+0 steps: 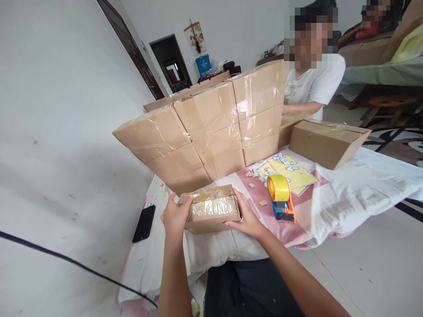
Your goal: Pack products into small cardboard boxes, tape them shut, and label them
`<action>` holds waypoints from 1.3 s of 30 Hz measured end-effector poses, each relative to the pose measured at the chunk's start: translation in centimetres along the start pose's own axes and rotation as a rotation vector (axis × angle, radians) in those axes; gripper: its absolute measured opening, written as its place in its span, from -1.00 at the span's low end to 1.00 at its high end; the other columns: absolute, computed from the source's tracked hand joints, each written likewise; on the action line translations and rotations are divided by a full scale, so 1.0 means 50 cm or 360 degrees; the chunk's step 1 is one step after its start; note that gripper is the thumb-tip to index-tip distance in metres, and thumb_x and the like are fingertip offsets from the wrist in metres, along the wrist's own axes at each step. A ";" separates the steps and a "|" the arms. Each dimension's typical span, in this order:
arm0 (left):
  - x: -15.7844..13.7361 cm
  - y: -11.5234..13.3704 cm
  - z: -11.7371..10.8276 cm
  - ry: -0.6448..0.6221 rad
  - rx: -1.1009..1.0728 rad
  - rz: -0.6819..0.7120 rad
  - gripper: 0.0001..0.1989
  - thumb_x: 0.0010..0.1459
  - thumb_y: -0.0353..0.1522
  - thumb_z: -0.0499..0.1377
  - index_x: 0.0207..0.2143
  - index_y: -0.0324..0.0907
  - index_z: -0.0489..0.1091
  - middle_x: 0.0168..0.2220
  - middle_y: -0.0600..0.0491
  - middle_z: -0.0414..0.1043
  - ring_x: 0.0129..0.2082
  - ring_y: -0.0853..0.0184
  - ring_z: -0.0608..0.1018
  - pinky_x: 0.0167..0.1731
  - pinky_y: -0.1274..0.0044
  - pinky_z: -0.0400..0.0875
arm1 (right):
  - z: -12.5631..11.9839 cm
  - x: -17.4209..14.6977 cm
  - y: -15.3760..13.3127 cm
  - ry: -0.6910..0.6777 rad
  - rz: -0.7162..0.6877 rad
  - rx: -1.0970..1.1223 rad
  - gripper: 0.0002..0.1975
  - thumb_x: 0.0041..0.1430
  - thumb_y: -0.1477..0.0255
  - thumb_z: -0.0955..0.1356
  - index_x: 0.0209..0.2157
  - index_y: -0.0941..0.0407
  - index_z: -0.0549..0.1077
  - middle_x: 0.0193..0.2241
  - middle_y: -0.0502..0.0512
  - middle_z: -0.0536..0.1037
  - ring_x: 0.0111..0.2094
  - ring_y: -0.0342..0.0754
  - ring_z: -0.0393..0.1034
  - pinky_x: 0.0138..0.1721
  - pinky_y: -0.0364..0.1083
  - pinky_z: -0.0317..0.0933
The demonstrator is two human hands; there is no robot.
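Note:
Between my two hands is a small cardboard box, lying on the cloth-covered table close to my lap. Shiny clear tape runs along its top. My left hand grips the left end, thumb on the top edge. At the right end my right hand presses against the side, its thumb low on the front face. A tape dispenser with a yellow roll and an orange and blue frame rests to the right of my right hand.
Stacked taped boxes form a wall behind my hands. A larger box stands at right, near a person in a white shirt. Paper scraps lie around a yellow sheet. A black phone lies at left, near the wall.

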State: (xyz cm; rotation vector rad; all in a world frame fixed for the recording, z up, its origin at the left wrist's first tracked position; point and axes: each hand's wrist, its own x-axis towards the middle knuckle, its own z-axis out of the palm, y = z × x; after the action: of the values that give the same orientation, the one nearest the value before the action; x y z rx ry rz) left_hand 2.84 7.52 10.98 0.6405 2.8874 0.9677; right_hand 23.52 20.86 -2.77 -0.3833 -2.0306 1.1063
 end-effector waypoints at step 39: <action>-0.126 -0.096 0.069 0.0444 0.0417 0.1747 -0.37 0.29 -0.16 0.03 0.37 -0.02 0.06 0.17 -0.13 0.47 0.06 0.01 0.54 0.13 0.07 0.17 | -0.022 -0.019 -0.023 -0.0047 -0.0014 0.0158 0.36 -0.23 0.09 0.59 0.45 0.05 -0.22 0.34 0.34 0.03 0.38 0.30 -0.06 0.37 0.22 -0.07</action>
State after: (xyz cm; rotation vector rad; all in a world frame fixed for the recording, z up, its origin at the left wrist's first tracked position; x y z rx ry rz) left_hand 7.33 3.55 4.76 2.4059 2.7798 0.7055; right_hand 25.09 20.27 -1.97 -0.3091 -1.9922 1.2084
